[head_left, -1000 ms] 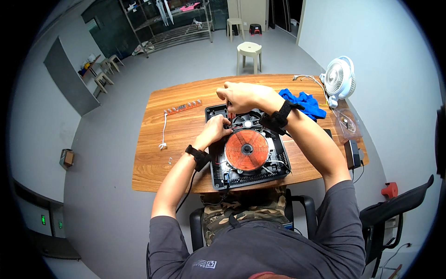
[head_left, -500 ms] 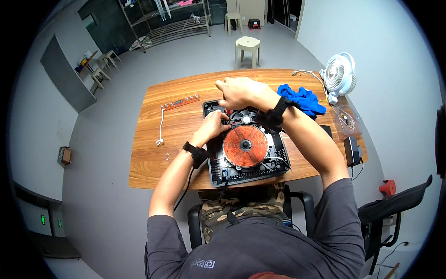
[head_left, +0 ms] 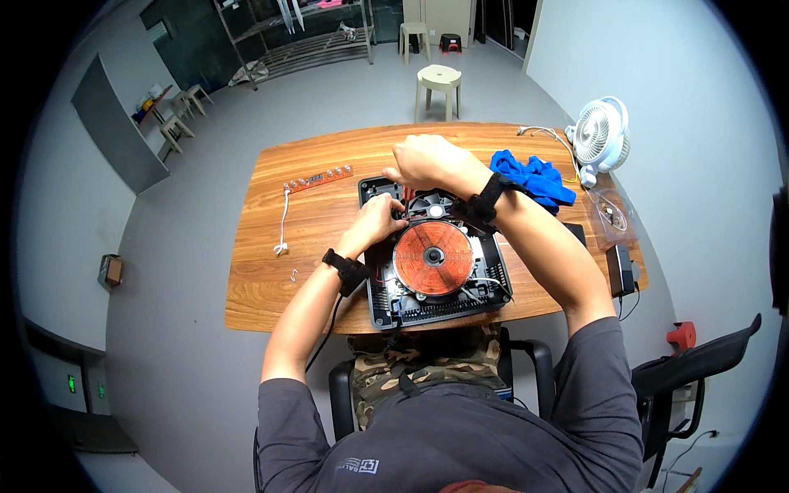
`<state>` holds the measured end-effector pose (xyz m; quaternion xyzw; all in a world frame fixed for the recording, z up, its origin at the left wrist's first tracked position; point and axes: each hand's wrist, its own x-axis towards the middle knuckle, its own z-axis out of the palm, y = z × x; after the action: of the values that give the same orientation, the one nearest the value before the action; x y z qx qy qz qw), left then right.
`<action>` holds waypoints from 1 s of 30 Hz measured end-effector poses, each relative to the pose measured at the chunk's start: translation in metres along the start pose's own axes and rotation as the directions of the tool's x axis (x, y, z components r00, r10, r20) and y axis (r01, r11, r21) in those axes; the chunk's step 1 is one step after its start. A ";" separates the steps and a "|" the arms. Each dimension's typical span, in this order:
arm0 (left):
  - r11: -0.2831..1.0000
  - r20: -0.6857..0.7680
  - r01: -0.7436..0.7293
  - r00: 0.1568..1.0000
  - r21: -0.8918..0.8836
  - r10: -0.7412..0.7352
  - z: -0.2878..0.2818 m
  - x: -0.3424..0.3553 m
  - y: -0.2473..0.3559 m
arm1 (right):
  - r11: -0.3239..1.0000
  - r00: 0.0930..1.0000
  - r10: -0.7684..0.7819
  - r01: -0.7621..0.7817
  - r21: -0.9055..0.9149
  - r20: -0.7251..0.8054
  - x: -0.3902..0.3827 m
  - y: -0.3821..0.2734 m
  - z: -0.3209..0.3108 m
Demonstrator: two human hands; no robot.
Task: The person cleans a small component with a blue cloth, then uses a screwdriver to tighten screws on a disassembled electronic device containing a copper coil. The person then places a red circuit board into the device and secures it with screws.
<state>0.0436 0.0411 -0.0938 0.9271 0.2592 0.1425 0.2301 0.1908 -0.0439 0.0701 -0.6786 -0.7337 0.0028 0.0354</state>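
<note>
An opened induction cooker (head_left: 380,316) lies on the wooden table in front of me, its round copper coil (head_left: 433,258) exposed. Behind the coil sits a black cooling fan (head_left: 435,210). My left hand (head_left: 378,218) rests at the housing's left side, fingertips drawn together beside the fan; what they pinch is too small to make out. Above the far edge of the housing, my right hand (head_left: 429,163) is bent over with curled fingers, and whatever it holds is hidden. Something red (head_left: 408,194) shows just below it, between the two hands.
An orange button circuit board (head_left: 319,178) with a white cable lies to the left, near small metal pieces (head_left: 294,276). On the right are a blue cloth (head_left: 534,179), a white fan (head_left: 602,135), a clear plastic box (head_left: 612,215) and a black power adapter (head_left: 622,269).
My right hand has shifted slightly to the right, its fingers still curled. The left hand stays at nearly the same spot beside the fan.
</note>
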 end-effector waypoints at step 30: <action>1.000 -0.018 -0.022 1.000 0.009 0.022 0.000 0.000 0.001 | 0.989 0.989 -0.093 0.078 0.127 0.118 0.009 0.014 0.004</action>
<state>0.0440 0.0400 -0.0935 0.9296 0.2519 0.1522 0.2219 0.2035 -0.0338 0.0663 -0.6414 -0.7615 0.0880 0.0313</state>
